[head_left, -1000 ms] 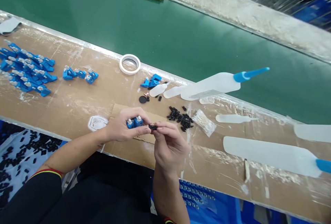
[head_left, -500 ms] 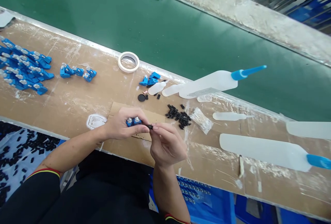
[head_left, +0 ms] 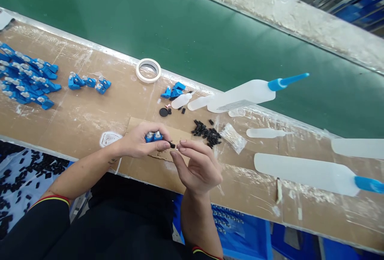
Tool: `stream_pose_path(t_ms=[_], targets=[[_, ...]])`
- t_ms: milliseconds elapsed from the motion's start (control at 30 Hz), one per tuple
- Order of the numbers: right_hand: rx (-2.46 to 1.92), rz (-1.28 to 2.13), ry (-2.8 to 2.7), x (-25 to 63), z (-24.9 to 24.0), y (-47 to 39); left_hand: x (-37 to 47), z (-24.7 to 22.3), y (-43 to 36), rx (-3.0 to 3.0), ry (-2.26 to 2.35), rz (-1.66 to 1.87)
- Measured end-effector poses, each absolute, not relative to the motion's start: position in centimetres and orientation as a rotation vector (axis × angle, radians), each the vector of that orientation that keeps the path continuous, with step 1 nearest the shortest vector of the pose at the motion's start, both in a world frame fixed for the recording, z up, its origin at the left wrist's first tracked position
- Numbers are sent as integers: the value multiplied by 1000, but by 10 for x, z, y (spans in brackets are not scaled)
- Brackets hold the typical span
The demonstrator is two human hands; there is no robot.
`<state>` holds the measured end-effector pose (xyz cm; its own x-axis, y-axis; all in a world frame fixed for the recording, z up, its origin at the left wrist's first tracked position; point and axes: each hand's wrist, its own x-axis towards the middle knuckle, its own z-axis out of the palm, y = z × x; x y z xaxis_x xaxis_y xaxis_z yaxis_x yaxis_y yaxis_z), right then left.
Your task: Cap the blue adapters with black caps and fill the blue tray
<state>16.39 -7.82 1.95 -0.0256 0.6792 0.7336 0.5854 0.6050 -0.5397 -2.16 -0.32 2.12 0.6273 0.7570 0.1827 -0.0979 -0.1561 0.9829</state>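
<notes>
My left hand (head_left: 143, 142) is closed around a small blue plastic part (head_left: 157, 136) with whitish fittings on top. From between its thumb and fingers, a small black piece (head_left: 172, 145) pokes out to the right. My right hand (head_left: 198, 164) is just right of that piece, thumb and forefinger apart, with nothing clearly seen between them. A tiny pale spot shows near its fingertips, too small to make out. Beneath both hands lies a cardboard sheet (head_left: 180, 135). Beyond my right hand is a heap of small black pieces (head_left: 211, 135).
Many blue parts (head_left: 28, 78) stand at the left, with a smaller group (head_left: 90, 82) beside them. A tape roll (head_left: 148, 71), white bottles (head_left: 303, 172) with blue nozzles, and a bag of cotton swabs (head_left: 233, 138) lie around. A green belt (head_left: 210, 40) runs behind.
My right hand has let go of the black piece and drawn back slightly to the right, its fingers opening. My left hand keeps its hold, almost in the same place.
</notes>
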Motion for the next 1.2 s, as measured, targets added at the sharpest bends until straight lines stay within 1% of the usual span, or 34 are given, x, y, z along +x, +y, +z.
stream_pose_path(t_ms=[167, 300, 467, 567, 700, 867, 1200], targets=[[-989, 69, -1929, 166, 27, -73, -24, 25, 0, 1492, 585, 750], [-1033, 59, -1978, 180, 32, -73, -20, 23, 1, 1210, 664, 683], [-1270, 167, -1877, 202, 9, -87, -18, 17, 7, 716, 706, 882], [-1355, 211, -1887, 202, -10, -96, -19, 16, 11, 571, 696, 905], [-1368, 205, -1952, 195, -20, -96, -18, 16, 12, 517, 748, 896], [-1346, 180, -2081, 194, -14, -90, -17, 14, 12, 548, 755, 910], [-1300, 118, -2153, 194, -9, -86, -15, 4, 14, 583, 803, 948]])
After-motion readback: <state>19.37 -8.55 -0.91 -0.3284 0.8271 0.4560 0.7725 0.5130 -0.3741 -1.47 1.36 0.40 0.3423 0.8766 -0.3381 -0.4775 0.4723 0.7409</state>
